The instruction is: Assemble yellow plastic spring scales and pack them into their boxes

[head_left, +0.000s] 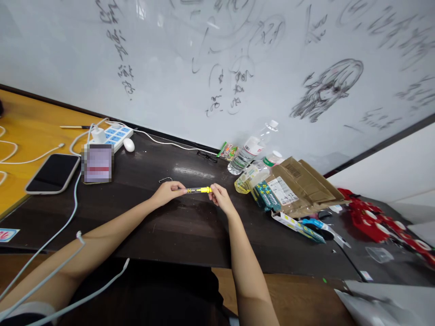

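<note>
Between my two hands, level above the dark table [190,217], is a slim pen [197,190] with a clear barrel and yellow parts. My left hand [169,191] pinches its left end. The fingers of my right hand [219,197] close round the yellow right end. A small bent white wire or cord [166,179] lies just behind my left hand. Black-framed glasses [207,156] rest farther back, near the whiteboard.
To the left are a phone [52,174], a power strip [117,136], a white mouse [128,145] and loose white cables. Water bottles [248,151], a snack packet [227,151], an opened cardboard box [299,183] and blue-handled scissors [321,223] are on the right. A whiteboard [163,81] stands behind.
</note>
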